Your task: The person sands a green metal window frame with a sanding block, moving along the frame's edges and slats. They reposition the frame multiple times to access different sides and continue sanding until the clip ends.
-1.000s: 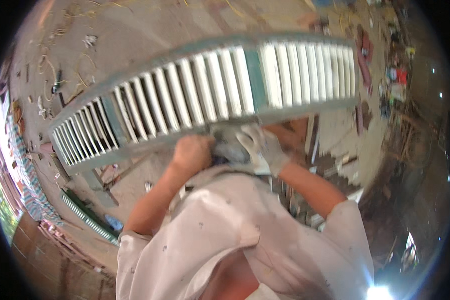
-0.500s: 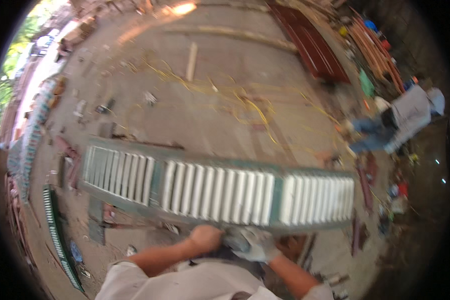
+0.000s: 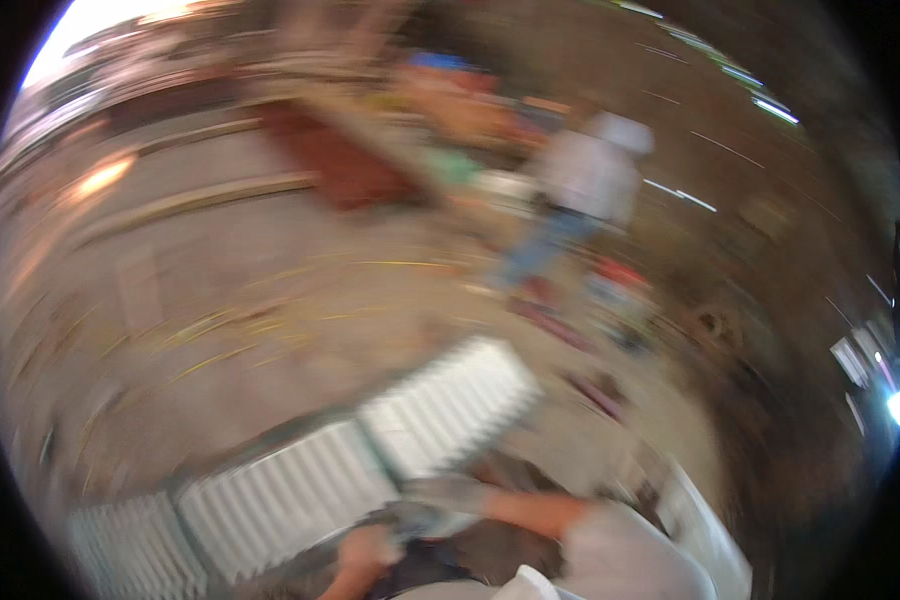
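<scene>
A long slatted shutter panel (image 3: 290,498), green-framed with whitish slats in three sections, lies slantwise in front of me. My left hand (image 3: 366,550), bare, is closed at its near edge. Beside it my right hand (image 3: 448,494), in a pale glove, closes around a small grey object (image 3: 415,520) near the panel's right-hand section. Motion blur hides what kind of object that is, and both hands seem to meet at it.
Another person (image 3: 585,185) in a light shirt and blue trousers stands further off. A dark red board (image 3: 335,155) and long timbers (image 3: 200,198) lie on the floor at the back. Yellow cable (image 3: 220,335) trails across the ground. A white panel (image 3: 705,530) stands at my lower right.
My view has swung to the right, so the shutter panel now sits lower left and slanted. Both hands stay together at its near edge. The picture is more blurred.
</scene>
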`<state>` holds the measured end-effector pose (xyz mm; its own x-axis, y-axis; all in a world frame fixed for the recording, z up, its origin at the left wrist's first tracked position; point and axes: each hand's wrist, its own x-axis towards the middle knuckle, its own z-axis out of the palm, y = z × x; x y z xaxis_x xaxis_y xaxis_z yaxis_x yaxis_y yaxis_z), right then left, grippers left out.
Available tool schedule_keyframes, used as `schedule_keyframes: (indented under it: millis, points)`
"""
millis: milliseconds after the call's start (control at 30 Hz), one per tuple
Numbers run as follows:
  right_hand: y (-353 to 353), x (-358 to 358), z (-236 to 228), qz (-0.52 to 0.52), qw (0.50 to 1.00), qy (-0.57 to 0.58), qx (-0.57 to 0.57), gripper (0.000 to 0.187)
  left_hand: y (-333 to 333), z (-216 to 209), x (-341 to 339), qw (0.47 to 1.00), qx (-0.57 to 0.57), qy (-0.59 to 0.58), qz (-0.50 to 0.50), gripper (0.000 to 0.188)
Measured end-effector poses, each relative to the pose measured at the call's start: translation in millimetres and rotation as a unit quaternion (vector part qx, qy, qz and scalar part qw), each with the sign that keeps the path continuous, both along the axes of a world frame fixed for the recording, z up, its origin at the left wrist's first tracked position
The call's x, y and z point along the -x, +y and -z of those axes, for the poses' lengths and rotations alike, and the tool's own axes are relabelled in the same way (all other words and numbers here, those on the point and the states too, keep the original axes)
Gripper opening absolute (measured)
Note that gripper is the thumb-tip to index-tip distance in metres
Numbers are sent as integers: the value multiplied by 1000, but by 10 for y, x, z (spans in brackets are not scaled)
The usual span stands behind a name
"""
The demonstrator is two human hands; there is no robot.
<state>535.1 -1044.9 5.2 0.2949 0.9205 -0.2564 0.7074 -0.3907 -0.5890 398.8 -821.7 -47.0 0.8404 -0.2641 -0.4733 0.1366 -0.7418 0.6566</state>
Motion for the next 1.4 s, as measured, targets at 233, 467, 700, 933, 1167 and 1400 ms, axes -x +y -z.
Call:
schedule_keyframes:
  millis: [233,467,700,933,1167,1400]
  points:
    - [482,240,99,-69,997,-43,5,48,250,143,540,991,-133,-2,-33,33]
    - [1086,813,420,-109,979,169,10,62,793,59,1318,968,-206,31,-141,37]
    - [695,591,-170,-47,991,-111,51,66,381,199,737,977,-175,12,-118,34]
    - [-40,144,-612,34,999,-38,3,50,-216,179,-221,986,-91,-76,-117,30]
    - [-1301,-661,786,261,957,58,-116,40,-1648,771,-994,986,16,-141,-90,30]
    - [-1761,-1336,540,368,890,-266,-39,33,-1855,-232,-1670,982,64,129,-124,35]
